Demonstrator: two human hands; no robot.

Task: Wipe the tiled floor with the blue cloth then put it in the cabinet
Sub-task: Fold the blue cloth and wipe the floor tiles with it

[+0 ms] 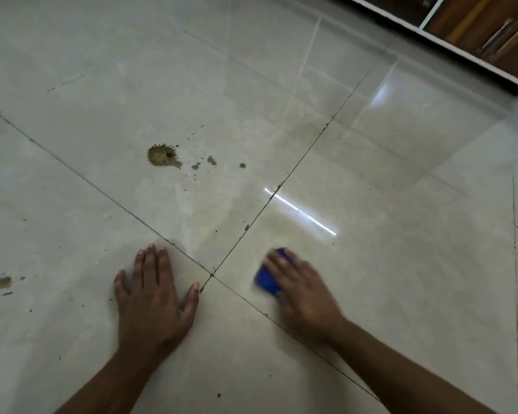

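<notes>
My right hand [301, 289] presses a small blue cloth [266, 280] flat against the glossy tiled floor [371, 264], just right of a grout crossing; the hand and cloth are motion-blurred and most of the cloth is hidden under the fingers. My left hand [154, 294] lies flat on the tile with fingers spread, holding nothing. A brown splatter stain [162, 155] with small droplets to its right sits on the tile beyond my left hand. A wooden cabinet [491, 28] with a white base edge stands at the top right.
A smaller brown stain [2, 282] and several dark specks mark the floor at the far left. Dirt lines the grout joints [299, 162]. A bright strip of reflected light [301, 212] lies ahead of my right hand.
</notes>
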